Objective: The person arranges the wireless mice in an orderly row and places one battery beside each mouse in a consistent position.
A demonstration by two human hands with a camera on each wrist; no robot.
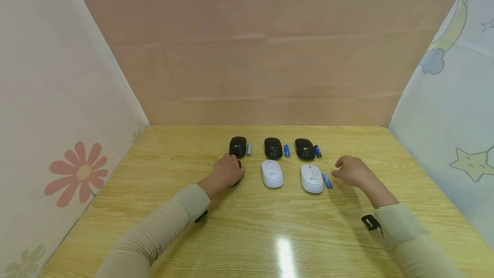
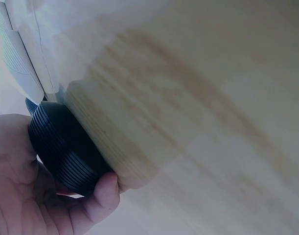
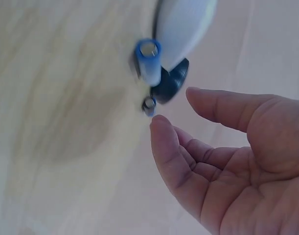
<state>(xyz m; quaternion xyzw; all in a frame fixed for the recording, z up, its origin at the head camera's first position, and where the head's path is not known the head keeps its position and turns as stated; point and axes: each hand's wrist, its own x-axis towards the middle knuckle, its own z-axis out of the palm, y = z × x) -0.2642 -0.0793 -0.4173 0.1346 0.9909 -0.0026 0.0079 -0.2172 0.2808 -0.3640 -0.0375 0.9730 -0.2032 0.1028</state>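
Observation:
My left hand (image 1: 226, 170) grips a black computer mouse (image 2: 66, 147) by its sides, low over the table at the front left of the group. In the head view the hand covers most of that mouse. My right hand (image 1: 352, 170) is above the table at the right, thumb and fingers apart with nothing between them. Nearest to it lies a light-blue battery (image 1: 327, 180), just right of a white mouse (image 1: 311, 179). The right wrist view shows this battery (image 3: 149, 61) end-on, beyond the fingertips (image 3: 161, 127).
Another white mouse (image 1: 272, 174) lies between the hands. Behind stand three black mice, at left (image 1: 237, 146), middle (image 1: 273, 148) and right (image 1: 305, 149). Beside them lie a grey battery (image 1: 248, 149), a blue battery (image 1: 287, 150) and a dark-blue battery (image 1: 318, 151).

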